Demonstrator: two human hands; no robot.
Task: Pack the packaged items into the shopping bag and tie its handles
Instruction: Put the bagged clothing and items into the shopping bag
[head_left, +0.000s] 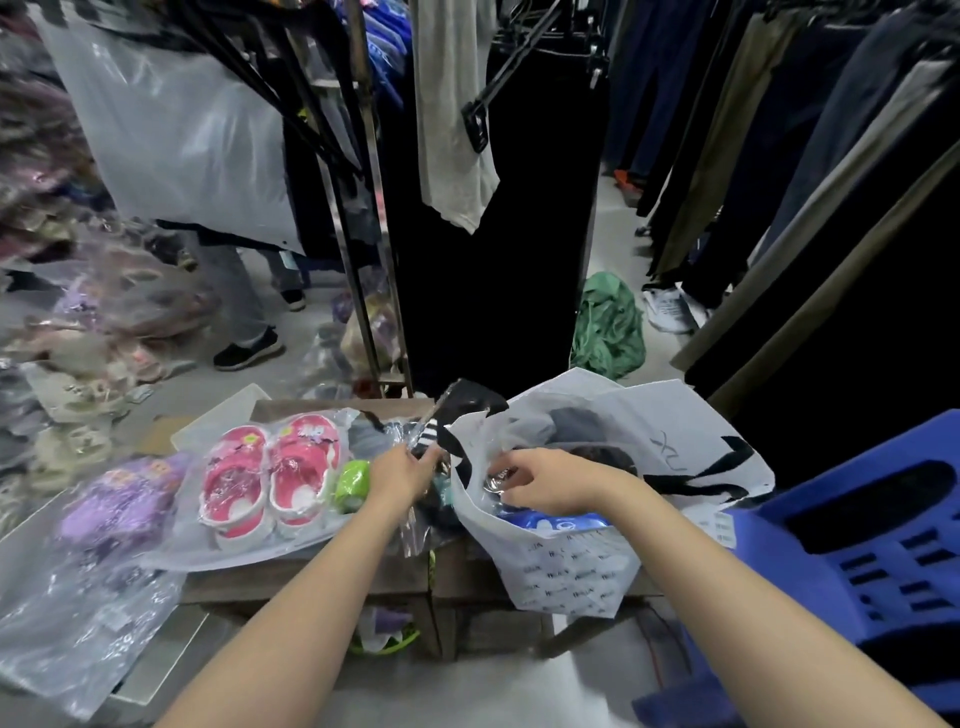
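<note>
A white shopping bag (566, 566) with black handles stands open on a small wooden table (311, 577). Dark packaged items and a blue and white pack (550, 521) lie inside it. My right hand (540, 480) reaches into the bag's mouth with curled fingers on a shiny wrapped item; the grip is partly hidden. My left hand (402, 473) pinches a clear-wrapped dark package with white stripes (423, 436) just left of the bag's rim. A pack of pink children's sandals (270, 475) lies on the table to the left, with a green item (353, 486) beside it.
A purple packaged item (122, 501) and clear plastic bags (78, 618) lie at the left. A blue plastic chair (878, 551) stands at the right. Clothes racks with hanging dark trousers (498, 234) rise behind the table. Someone's shoes (249, 351) and a green bag (608, 327) are on the floor.
</note>
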